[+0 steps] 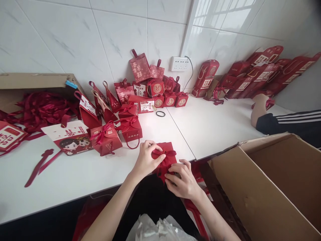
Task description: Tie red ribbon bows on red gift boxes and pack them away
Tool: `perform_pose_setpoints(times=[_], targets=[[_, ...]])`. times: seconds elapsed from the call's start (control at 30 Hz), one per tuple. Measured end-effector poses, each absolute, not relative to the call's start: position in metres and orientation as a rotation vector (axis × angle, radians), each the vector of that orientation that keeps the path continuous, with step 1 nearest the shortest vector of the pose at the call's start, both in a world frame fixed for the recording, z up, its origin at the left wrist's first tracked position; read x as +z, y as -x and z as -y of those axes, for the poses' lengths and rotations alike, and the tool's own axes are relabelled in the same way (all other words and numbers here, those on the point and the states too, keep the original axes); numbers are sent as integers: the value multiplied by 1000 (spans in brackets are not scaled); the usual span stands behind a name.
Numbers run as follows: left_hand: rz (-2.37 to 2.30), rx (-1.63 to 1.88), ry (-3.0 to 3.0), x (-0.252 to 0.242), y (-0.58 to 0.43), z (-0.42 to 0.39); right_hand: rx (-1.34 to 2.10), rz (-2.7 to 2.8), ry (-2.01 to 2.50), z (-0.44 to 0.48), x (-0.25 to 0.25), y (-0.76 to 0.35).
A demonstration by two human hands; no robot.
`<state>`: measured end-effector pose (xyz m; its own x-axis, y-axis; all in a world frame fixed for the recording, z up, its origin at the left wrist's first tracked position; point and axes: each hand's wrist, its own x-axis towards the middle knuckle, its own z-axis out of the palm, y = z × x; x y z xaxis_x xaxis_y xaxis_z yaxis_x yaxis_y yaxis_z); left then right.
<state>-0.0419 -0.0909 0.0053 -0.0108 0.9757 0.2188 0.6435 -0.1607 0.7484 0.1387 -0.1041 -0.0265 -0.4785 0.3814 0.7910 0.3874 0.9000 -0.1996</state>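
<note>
A small red gift box [167,146] sits at the table's front edge, with a dark red ribbon [171,153] tied in a bow across its top. My left hand [148,158] pinches the bow's left loop between thumb and fingers. On the near right side, the curled fingers of my right hand [182,180] press on the ribbon's lower part against the box. Its thumb is mostly hidden. Two finished-looking red boxes with bows, one box [130,129] and another box [106,138], stand just left of my hands.
An open cardboard carton [250,187] stands at my right. A second carton [32,82] holds a heap of red ribbons [47,110]. Loose ribbon strips [41,165] lie at left. Several red boxes line the wall below a power strip [179,64]. Another person's arm [256,112] reaches in from the right.
</note>
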Motion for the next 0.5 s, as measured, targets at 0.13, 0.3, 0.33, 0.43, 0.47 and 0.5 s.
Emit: perform_pose_setpoints(times=[0.13, 0.3, 0.33, 0.43, 0.47, 0.5], targets=[[-1619, 952, -1909, 7, 44, 97, 399, 1775, 804, 89, -15, -140], [-1580, 952, -1866, 6, 45, 106, 912, 1715, 1216, 60, -1, -133], [-1561, 955, -1858, 6, 45, 106, 1019, 1691, 1261, 56, 0, -132], [-1495, 953, -1826, 3, 48, 109, 1205, 1632, 1360, 50, -1, -129], [-1477, 952, -1810, 2, 49, 110, 1220, 1637, 1375, 49, -2, -130], [-1462, 952, -1791, 1, 51, 111, 1215, 1646, 1385, 49, -3, -131]])
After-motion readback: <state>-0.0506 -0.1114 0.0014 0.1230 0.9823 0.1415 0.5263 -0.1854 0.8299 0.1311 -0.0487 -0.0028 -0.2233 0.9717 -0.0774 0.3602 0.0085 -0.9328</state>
